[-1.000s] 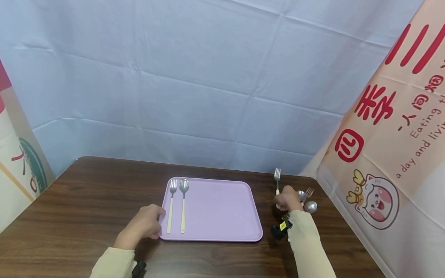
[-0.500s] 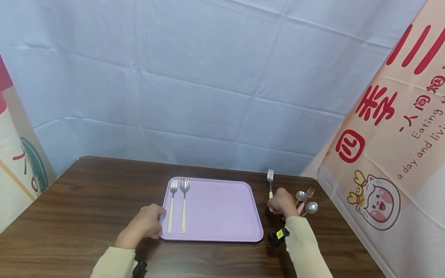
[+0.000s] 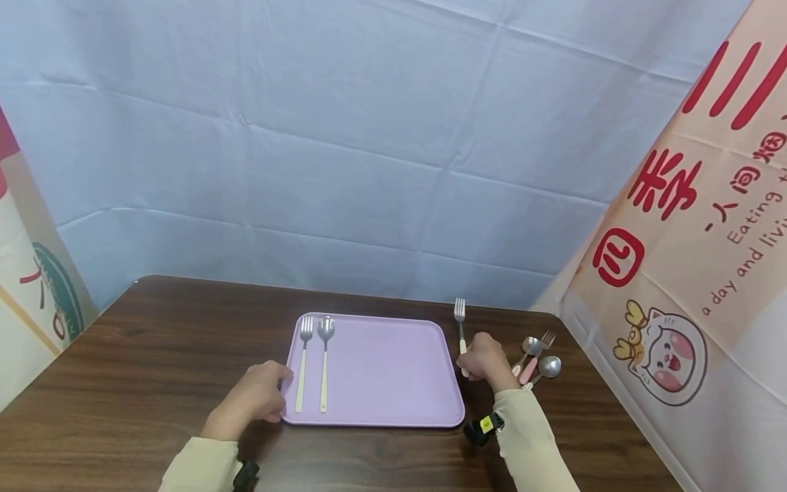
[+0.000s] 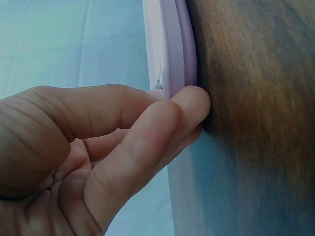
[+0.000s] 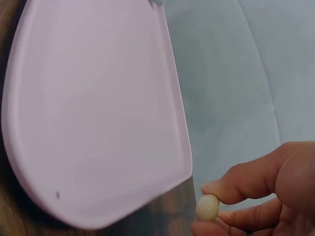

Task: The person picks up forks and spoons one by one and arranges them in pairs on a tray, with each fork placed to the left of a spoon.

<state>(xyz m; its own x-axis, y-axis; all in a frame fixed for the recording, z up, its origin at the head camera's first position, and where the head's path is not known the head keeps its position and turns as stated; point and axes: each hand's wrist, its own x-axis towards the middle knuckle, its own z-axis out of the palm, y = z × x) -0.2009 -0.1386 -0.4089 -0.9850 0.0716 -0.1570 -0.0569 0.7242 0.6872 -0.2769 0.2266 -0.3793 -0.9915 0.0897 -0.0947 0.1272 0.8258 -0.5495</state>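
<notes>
A lilac tray (image 3: 393,376) lies on the table, with a cream-handled fork (image 3: 300,383) and a cream-handled spoon (image 3: 324,379) side by side along its left. At its left edge, my left hand (image 3: 249,396) pinches the rim; the left wrist view shows thumb and fingers on the tray's edge (image 4: 173,44). Just past the right edge, my right hand (image 3: 487,359) grips another fork (image 3: 460,318) by its pale handle, tines pointing away. In the right wrist view, the rounded handle end (image 5: 207,208) sits between thumb and fingers.
To the right of my right hand lie a small spoon (image 3: 531,346), a pink-handled fork (image 3: 530,367) and another spoon (image 3: 549,367), close together. A pale blue cloth (image 3: 344,171) hangs behind the wooden table (image 3: 154,362). A printed cloth (image 3: 670,273) borders the right side.
My right hand has moved left with the fork, away from the other cutlery and closer to the tray. More of those handles now shows. My left hand has stayed at the tray's edge.
</notes>
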